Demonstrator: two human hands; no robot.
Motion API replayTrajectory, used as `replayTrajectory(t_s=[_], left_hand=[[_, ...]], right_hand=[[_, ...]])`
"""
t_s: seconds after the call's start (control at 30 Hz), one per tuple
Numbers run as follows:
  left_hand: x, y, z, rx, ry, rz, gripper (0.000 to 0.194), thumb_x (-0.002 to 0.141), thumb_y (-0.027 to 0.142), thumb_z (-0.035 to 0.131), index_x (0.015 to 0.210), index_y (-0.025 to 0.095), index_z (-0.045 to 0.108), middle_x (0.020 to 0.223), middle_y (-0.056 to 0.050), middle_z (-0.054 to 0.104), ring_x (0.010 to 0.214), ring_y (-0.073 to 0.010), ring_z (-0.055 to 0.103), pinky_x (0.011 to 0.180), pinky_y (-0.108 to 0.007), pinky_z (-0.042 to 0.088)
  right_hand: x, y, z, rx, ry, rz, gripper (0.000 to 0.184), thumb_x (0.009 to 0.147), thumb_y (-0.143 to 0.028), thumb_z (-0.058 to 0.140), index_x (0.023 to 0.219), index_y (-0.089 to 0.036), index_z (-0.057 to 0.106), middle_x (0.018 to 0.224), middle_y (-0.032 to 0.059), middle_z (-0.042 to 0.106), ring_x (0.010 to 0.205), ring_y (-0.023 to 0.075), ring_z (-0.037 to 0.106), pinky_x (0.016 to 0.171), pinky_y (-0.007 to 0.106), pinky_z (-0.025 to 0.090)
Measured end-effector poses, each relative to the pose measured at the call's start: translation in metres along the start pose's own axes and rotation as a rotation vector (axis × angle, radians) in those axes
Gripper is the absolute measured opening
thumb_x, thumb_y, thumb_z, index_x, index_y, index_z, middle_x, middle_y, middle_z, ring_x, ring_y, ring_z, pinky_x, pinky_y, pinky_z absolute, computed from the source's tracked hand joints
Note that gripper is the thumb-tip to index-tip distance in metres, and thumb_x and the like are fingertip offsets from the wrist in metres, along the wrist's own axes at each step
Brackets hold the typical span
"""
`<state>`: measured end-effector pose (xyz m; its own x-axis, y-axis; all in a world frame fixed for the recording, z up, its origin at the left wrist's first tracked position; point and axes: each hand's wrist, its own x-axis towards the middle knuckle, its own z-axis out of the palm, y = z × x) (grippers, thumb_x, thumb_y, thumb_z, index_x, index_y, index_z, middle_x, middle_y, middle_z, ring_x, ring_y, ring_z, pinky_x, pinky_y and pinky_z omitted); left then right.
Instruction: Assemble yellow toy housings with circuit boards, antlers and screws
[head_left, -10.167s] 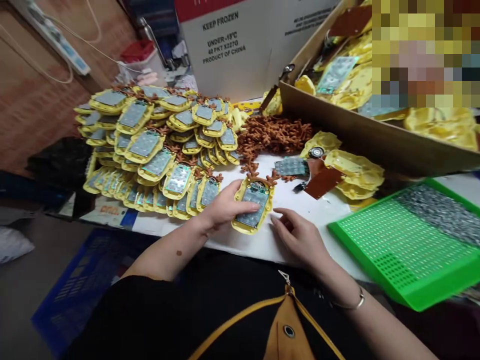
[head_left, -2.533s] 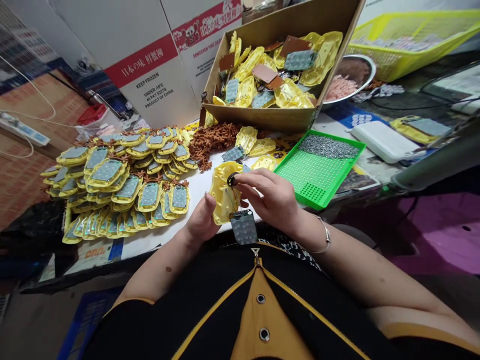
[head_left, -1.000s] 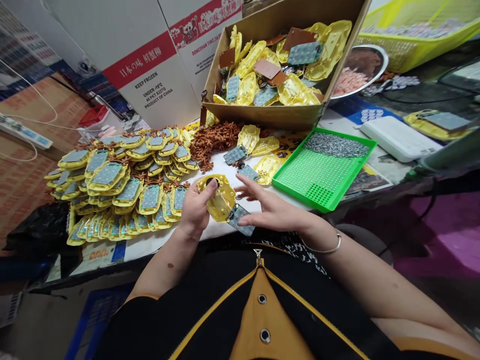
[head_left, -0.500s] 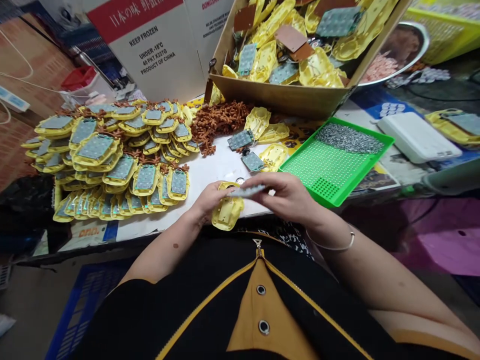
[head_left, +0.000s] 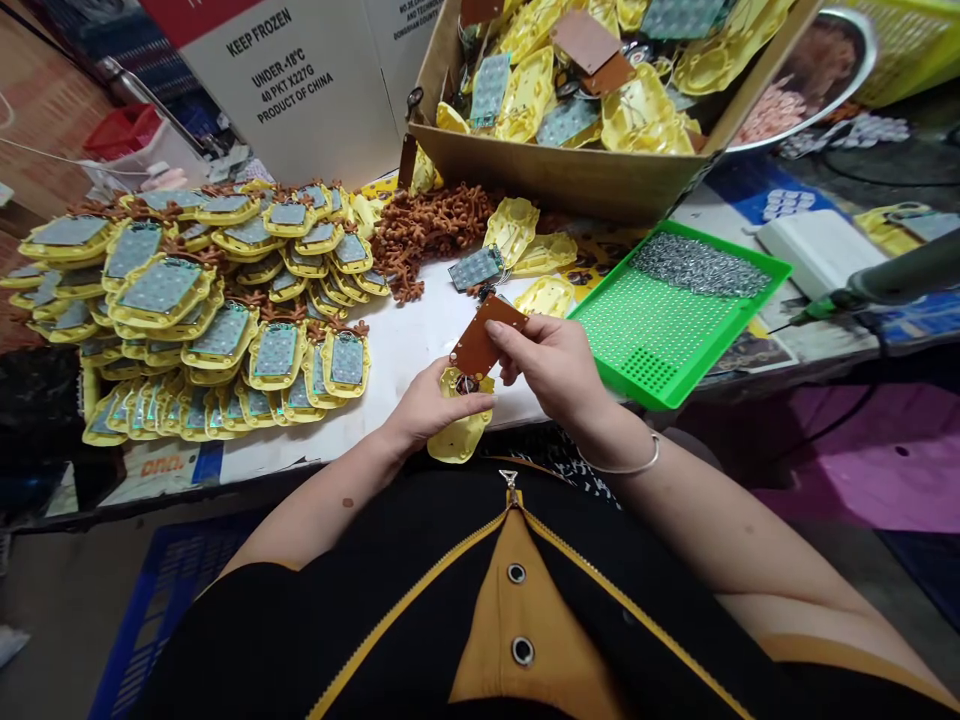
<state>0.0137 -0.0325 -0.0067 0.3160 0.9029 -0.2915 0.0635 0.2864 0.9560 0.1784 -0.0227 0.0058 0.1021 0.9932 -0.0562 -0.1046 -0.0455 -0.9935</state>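
My left hand [head_left: 429, 405] is closed around a yellow plastic shell [head_left: 459, 440], its thumb lying across the upper part. A small round dark part sits in the shell beneath the thumb. Between the thumb and fingers of my right hand [head_left: 559, 365] is a circuit board [head_left: 480, 340], its plain brown side turned up. The board is tilted just above the shell's top end. Behind it on the white table lie another circuit board [head_left: 477, 268], grey-green side up, and loose yellow shells [head_left: 513, 228].
Stacked yellow shells with boards [head_left: 165, 285] fill the left. Brown antler-like pieces [head_left: 431, 230] lie behind. A cardboard box [head_left: 555, 170] of shells and boards stands at the back. Right are a green tray [head_left: 637, 335] of screws [head_left: 697, 262] and an electric screwdriver [head_left: 862, 285].
My right hand has turned the circuit board from edge-on to brown side up, over the shell. The view has shifted slightly, and the screwdriver now shows further into the picture.
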Motion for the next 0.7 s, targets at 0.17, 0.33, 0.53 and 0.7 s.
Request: replayTrajectory(t_s=[0.17, 0.33, 0.53, 0.7], left_hand=[[0.002, -0.003, 0.003, 0.006, 0.088, -0.004, 0.048, 0.060, 0.029, 0.088, 0.101, 0.015, 0.066, 0.095, -0.005, 0.072, 0.085, -0.0192, 0.064, 0.082, -0.032, 0.049], [0.001, -0.001, 0.001, -0.092, 0.106, -0.098, 0.043, 0.060, 0.029, 0.086, 0.095, 0.015, 0.066, 0.081, -0.001, 0.069, 0.071, -0.0161, 0.063, 0.070, -0.031, 0.052], [0.000, 0.000, 0.001, -0.213, -0.022, -0.195, 0.044, 0.061, 0.037, 0.088, 0.094, 0.014, 0.069, 0.082, -0.005, 0.073, 0.069, -0.0172, 0.067, 0.067, -0.030, 0.053], [-0.001, 0.001, -0.005, -0.316, -0.144, -0.309, 0.043, 0.059, 0.036, 0.090, 0.090, 0.013, 0.071, 0.082, -0.008, 0.076, 0.067, -0.0185, 0.069, 0.064, -0.030, 0.054]], right_hand=[[-0.001, 0.001, 0.000, 0.049, 0.001, 0.022, 0.045, 0.068, -0.055, 0.079, 0.052, -0.018, 0.059, 0.043, -0.0023, 0.057, 0.037, 0.0073, 0.049, 0.037, 0.021, 0.040], [-0.005, 0.013, -0.011, 0.036, 0.096, -0.004, 0.046, 0.068, -0.055, 0.080, 0.052, -0.018, 0.057, 0.042, -0.0030, 0.056, 0.036, 0.0073, 0.050, 0.036, 0.021, 0.037], [-0.008, 0.025, -0.014, 0.058, 0.121, -0.008, 0.047, 0.069, -0.059, 0.078, 0.054, -0.019, 0.057, 0.045, -0.0026, 0.058, 0.039, 0.0077, 0.051, 0.040, 0.023, 0.041], [-0.011, 0.019, -0.014, -0.075, 0.083, -0.108, 0.048, 0.075, -0.060, 0.074, 0.054, -0.020, 0.059, 0.047, -0.0016, 0.059, 0.044, 0.0081, 0.050, 0.045, 0.024, 0.039]])
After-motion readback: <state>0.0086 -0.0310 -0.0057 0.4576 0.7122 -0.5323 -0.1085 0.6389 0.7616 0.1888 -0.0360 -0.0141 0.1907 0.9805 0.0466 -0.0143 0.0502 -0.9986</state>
